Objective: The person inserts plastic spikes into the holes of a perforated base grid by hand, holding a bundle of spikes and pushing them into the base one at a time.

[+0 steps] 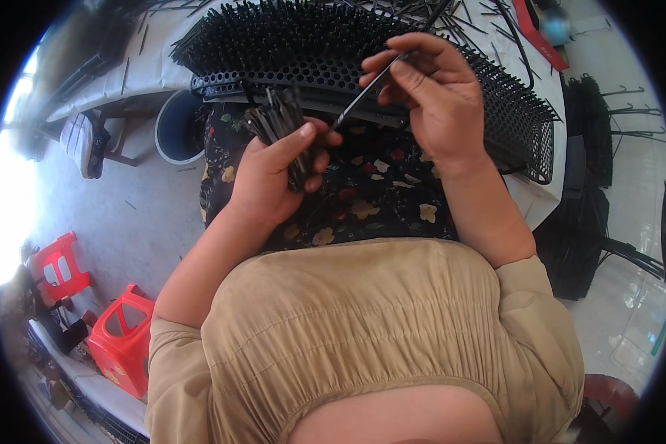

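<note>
My left hand (285,157) is closed around a bundle of thin black sticks (280,118), which fan out above the fist. Between the thumb and fingers of my right hand (440,96) is one long, thin dark rod (362,95), slanting down toward my left fingertips. Its lower end is close to my left index finger; whether they touch I cannot tell. Just beyond both hands stands a long black perforated rack (274,80). Its left and middle part is packed with upright black sticks (288,37), while its right part shows bare mesh.
The rack sits on a white-covered table (103,96) with loose black sticks scattered on it. Under the table is a blue bucket (172,137). Red plastic stools (122,355) stand at the lower left. Black bundles with hooked wires (588,133) lie to the right.
</note>
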`<action>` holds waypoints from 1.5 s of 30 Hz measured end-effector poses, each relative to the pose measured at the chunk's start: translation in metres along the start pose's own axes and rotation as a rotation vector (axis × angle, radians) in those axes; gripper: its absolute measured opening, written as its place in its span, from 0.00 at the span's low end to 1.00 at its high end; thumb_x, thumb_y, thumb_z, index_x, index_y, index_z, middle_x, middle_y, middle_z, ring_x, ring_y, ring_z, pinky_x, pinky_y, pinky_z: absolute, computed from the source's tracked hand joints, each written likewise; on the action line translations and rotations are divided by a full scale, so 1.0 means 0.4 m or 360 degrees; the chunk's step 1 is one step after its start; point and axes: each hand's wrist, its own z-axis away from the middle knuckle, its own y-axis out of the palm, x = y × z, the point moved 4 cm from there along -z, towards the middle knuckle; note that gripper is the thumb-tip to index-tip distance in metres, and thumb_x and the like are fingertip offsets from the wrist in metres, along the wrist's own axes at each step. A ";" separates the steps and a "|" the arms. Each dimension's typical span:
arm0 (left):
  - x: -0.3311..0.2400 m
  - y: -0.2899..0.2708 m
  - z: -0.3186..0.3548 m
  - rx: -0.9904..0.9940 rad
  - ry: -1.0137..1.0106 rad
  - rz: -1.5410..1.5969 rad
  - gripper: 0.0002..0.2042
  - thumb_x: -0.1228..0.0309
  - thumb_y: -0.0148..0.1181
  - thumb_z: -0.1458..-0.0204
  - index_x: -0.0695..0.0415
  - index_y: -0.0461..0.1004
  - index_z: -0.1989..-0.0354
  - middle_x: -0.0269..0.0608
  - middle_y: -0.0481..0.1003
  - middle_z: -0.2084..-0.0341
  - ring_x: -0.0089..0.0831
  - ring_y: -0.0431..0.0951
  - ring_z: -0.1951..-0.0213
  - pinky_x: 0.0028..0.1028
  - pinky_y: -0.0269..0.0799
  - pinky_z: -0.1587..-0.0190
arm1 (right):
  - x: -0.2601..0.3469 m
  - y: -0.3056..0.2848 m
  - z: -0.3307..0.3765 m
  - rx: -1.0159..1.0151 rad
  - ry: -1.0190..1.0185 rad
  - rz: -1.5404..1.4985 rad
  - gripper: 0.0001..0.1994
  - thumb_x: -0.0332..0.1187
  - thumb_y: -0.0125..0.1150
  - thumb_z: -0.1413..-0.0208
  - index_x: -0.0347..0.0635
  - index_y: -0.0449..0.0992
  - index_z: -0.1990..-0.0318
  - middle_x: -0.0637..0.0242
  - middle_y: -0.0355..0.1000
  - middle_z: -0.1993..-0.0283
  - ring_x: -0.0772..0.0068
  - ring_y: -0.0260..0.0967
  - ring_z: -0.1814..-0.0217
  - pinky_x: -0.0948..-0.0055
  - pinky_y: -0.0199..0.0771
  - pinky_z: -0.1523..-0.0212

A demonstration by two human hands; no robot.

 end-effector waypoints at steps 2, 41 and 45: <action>0.001 0.003 0.000 0.0013 -0.0019 -0.0042 0.08 0.71 0.60 0.45 0.60 0.72 0.60 0.39 0.74 0.71 0.23 0.71 0.74 0.22 0.65 0.78 | -0.020 0.005 0.018 -0.0025 0.0130 -0.0058 0.10 0.24 0.52 0.37 0.39 0.72 0.51 0.59 0.78 0.58 0.72 0.78 0.58 0.80 0.75 0.64; 0.000 -0.019 -0.019 -0.0096 -0.0044 -0.0330 0.05 0.73 0.61 0.48 0.59 0.74 0.64 0.35 0.73 0.75 0.23 0.71 0.75 0.24 0.65 0.77 | 0.012 0.007 -0.057 0.0098 -0.1338 0.2143 0.09 0.28 0.66 0.50 0.49 0.82 0.61 0.69 0.80 0.60 0.64 0.76 0.51 0.67 0.71 0.49; -0.031 0.015 -0.029 -0.0045 0.0074 -0.0261 0.05 0.74 0.60 0.47 0.59 0.74 0.64 0.36 0.73 0.75 0.23 0.71 0.75 0.24 0.65 0.78 | 0.003 0.001 -0.017 -0.0143 -0.0299 0.0997 0.16 0.26 0.63 0.44 0.41 0.76 0.48 0.65 0.79 0.56 0.74 0.76 0.54 0.80 0.75 0.57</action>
